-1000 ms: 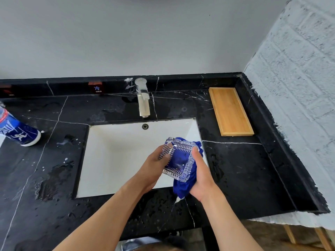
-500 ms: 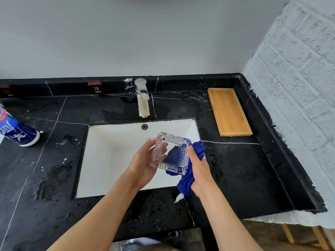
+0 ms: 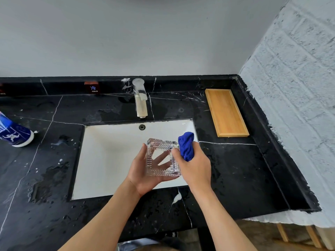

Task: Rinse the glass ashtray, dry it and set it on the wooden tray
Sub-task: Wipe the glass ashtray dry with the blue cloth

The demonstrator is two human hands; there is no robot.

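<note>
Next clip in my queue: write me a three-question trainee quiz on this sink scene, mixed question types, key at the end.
1. True or false: the glass ashtray rests on the wooden tray.
2. Which hand grips the blue cloth? A) left hand B) right hand
3. Fill in: the ashtray is held above the white ____.

Key: 1 false, the left hand holds it; 2 B; 3 sink.
</note>
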